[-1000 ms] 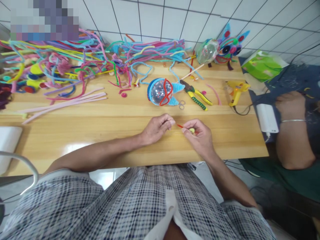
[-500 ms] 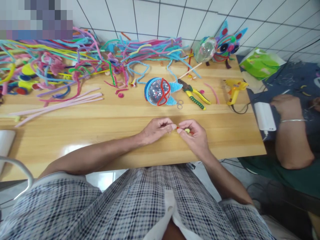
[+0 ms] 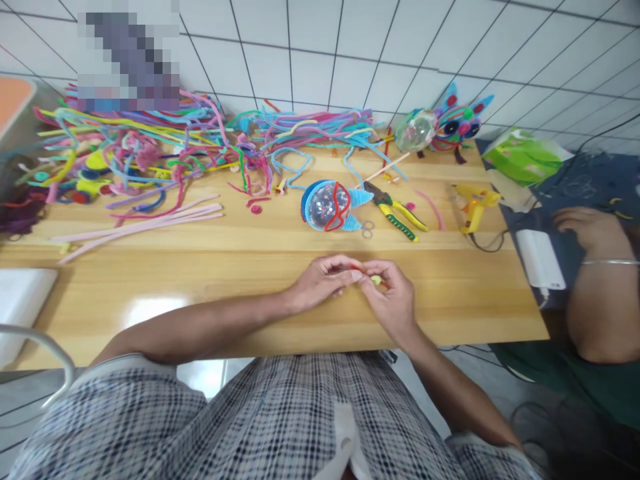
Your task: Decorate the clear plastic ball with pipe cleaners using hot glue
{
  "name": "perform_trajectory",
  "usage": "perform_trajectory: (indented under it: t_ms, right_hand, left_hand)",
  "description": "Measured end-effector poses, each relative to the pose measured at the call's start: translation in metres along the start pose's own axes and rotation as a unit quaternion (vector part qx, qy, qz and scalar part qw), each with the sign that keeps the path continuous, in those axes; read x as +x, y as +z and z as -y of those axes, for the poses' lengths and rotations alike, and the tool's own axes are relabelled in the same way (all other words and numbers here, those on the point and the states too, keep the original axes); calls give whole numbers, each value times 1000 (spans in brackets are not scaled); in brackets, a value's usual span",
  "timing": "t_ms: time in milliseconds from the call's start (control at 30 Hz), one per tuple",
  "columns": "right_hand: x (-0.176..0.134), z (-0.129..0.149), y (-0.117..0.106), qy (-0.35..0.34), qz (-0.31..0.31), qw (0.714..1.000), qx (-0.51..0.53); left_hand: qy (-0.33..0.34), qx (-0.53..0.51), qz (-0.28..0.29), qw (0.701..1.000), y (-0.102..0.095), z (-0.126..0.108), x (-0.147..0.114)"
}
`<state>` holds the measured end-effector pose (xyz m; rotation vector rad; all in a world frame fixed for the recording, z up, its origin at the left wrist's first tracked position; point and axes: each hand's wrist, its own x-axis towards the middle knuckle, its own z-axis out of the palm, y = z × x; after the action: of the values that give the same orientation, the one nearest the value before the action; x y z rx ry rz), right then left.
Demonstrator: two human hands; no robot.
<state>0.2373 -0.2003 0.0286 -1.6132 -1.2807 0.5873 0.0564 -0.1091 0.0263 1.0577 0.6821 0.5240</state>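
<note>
My left hand [image 3: 326,283] and my right hand [image 3: 391,293] meet fingertip to fingertip over the front of the table. Between them is a short red pipe cleaner piece [image 3: 357,267], pinched by both and mostly covered by fingers. A small yellow bit [image 3: 376,280] shows among the right fingers. Beyond my hands lies a clear ball ornament [image 3: 327,207] with blue pipe cleaner rims, blue pointed ears and a wavy red band. Small scissors [image 3: 368,229] and green-and-yellow pliers [image 3: 397,215] rest to its right.
Heaps of pipe cleaners [image 3: 150,143] line the wall side. Pale pink ones [image 3: 145,223] lie left. At right are a yellow glue gun [image 3: 475,205], a white power bank [image 3: 541,260] and a co-worker's arm [image 3: 603,287]. A finished-looking eared figure [image 3: 457,130] stands at the back.
My head view has shifted, so the table sits lower in the picture. My left fingertips have come closer to the right ones, and both now grip the red piece.
</note>
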Motion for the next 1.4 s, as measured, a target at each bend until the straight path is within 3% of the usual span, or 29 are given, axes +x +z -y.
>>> perform_trajectory:
  t_ms: [100,200,267,433,533,667,767,900,1133,1233,1400]
  right_hand:
    - [-4,3,5,-5,11,1000,0]
    - [-1,0,-10,8,22,1000,-10]
    - [8,-9,-32,25,-12,999,-31]
    - [36,-53,-103,57,-174,978,-100]
    - [49,-72,-122,64,-175,972,-142]
    - [70,-75,-112,1,-96,973,-210]
    - [95,-74,-93,-57,-36,957,-284]
    - [129,-85,-73,-56,30,927,-370]
    - [141,-107,-56,-56,23,905,-422]
    - [136,-104,-56,-53,29,916,-396]
    - [132,-93,-78,-46,-12,972,-230]
  left_hand:
    - [-11,-19,-7,1000,2,0,-2]
    - [-26,-49,-20,998,1,0,-1]
    - [-41,-61,-13,997,1,0,0]
    - [-62,-52,18,997,0,1,3]
    - [-63,-88,-7,994,1,0,5]
    - [-69,-132,-28,988,4,-4,6]
    - [-80,-126,-22,989,4,-7,6]
    - [-70,-95,-29,993,4,-7,4]
    - [-97,-97,-53,989,3,-8,6]
    - [-93,-90,-57,990,2,-9,6]
    - [-60,-50,-35,996,2,-7,3]
